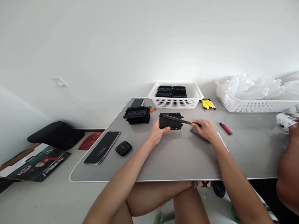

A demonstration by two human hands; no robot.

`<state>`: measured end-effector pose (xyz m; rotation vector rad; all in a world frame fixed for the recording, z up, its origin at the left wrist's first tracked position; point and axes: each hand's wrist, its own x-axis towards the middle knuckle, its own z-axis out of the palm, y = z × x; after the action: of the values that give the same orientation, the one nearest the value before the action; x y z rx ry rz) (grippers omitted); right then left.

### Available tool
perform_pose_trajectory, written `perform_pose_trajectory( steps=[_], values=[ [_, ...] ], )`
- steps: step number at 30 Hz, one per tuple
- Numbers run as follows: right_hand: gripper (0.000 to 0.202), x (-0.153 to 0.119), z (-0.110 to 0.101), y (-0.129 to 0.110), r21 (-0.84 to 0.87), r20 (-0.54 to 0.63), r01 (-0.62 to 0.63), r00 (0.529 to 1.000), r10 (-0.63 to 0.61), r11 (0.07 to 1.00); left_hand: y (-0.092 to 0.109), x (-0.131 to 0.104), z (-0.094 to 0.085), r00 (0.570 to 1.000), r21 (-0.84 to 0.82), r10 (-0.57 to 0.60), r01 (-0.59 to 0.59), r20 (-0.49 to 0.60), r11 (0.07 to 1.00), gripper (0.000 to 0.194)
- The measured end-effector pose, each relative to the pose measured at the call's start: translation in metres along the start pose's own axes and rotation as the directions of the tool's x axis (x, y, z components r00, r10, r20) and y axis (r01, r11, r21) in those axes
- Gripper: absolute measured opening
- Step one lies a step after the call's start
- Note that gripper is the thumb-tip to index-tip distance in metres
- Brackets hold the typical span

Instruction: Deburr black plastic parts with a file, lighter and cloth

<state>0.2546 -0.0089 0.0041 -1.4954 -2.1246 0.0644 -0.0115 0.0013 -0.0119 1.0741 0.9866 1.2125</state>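
Observation:
My left hand (157, 132) grips the lower left side of a black plastic part (171, 125), a flat rectangle with small clips along its edges, held up over the table. In my right hand (205, 128) is a file (177, 119), a long flat grey blade on a black and yellow handle. Its blade lies across the face of the black part, pointing left; whether it presses on it I cannot tell. Under my right hand a flat grey item (198, 133) rests on the table, partly hidden. A stack of similar black parts (137, 115) sits to the left.
Behind stands a white basket (175, 103) with more black parts; another basket (254, 107) at right holds plastic bags. Yellow-handled tools (207, 104), a red lighter-like item (225, 128), a phone (102, 147) and a black case (123, 148) lie around. A co-worker's arm (289, 155) is at right.

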Motion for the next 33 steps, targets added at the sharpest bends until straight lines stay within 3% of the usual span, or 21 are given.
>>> perform_pose_trajectory(
  steps=[6, 10, 18, 27, 33],
  values=[
    [0.043, 0.002, 0.007, -0.012, -0.010, 0.012, 0.038, 0.999, -0.037, 0.999, 0.001, -0.002, 0.002, 0.998, 0.035, 0.042, -0.043, 0.035, 0.998, 0.066],
    [0.043, 0.001, 0.001, 0.000, -0.010, -0.016, 0.011, 1.000, -0.011, 1.000, 0.004, -0.004, 0.005, 0.997, 0.031, 0.007, -0.009, 0.073, 0.999, 0.070],
    [0.041, -0.004, -0.015, 0.026, 0.029, -0.141, -0.033, 0.989, 0.037, 0.999, 0.007, -0.001, 0.000, 1.000, -0.064, 0.001, -0.003, -0.029, 0.998, 0.066],
    [0.042, 0.003, 0.002, -0.006, 0.019, -0.052, 0.015, 0.999, -0.014, 1.000, 0.007, -0.005, 0.007, 1.000, -0.047, -0.006, 0.006, 0.002, 0.999, 0.068],
    [0.041, -0.002, -0.011, 0.023, 0.003, -0.059, -0.055, 0.997, 0.055, 0.998, 0.003, 0.001, 0.001, 0.999, -0.090, 0.000, -0.004, -0.039, 0.996, 0.064]
  ],
)
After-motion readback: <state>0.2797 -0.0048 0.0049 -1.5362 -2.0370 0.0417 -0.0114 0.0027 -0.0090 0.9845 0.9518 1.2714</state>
